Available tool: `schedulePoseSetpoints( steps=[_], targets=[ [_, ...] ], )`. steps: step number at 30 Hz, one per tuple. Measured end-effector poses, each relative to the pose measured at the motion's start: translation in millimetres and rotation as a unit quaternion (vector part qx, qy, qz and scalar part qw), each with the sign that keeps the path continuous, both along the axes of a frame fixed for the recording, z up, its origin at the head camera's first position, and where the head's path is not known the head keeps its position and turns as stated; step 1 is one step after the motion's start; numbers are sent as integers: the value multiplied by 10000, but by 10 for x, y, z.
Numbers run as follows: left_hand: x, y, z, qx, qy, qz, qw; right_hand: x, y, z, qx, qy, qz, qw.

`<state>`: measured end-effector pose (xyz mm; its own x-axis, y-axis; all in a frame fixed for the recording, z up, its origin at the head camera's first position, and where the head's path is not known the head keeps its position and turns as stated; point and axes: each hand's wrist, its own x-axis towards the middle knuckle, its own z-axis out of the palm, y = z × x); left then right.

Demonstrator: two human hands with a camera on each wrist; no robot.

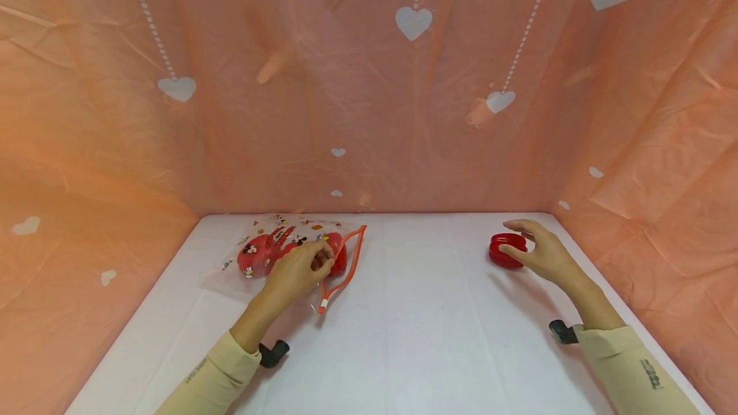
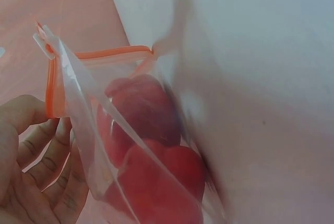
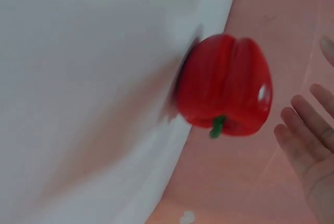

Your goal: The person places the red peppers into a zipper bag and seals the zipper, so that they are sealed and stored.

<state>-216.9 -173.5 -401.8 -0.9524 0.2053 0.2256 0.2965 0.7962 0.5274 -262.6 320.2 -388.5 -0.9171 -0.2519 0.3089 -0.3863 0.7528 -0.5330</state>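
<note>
A clear zipper bag (image 1: 221, 284) with cartoon prints and an orange zip edge (image 1: 356, 260) lies at the left of the table, its mouth spread apart. Several red bell peppers (image 2: 162, 182) show through the plastic. My left hand (image 1: 300, 269) pinches the orange edge between thumb and fingers, as the left wrist view shows. On the right side, one loose red bell pepper (image 1: 507, 250) sits on the table, its green stem (image 3: 217, 127) visible in the right wrist view. Around it my right hand (image 1: 546, 255) holds its fingers spread, with a gap to the pepper in the right wrist view.
The white table (image 1: 426, 332) runs back to an orange curtain (image 1: 375, 114) with white hearts, which also closes off both sides. A dark wrist-mounted piece (image 1: 273, 354) sticks out by the left cuff, and another (image 1: 562, 332) by the right cuff.
</note>
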Motion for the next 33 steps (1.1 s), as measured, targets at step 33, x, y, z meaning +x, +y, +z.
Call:
schedulePoseSetpoints(
  steps=[33],
  targets=[
    [6, -7, -12, -38, 4, 43, 10000, -106, 404, -276, 97, -1424, 99, 9897]
  ],
)
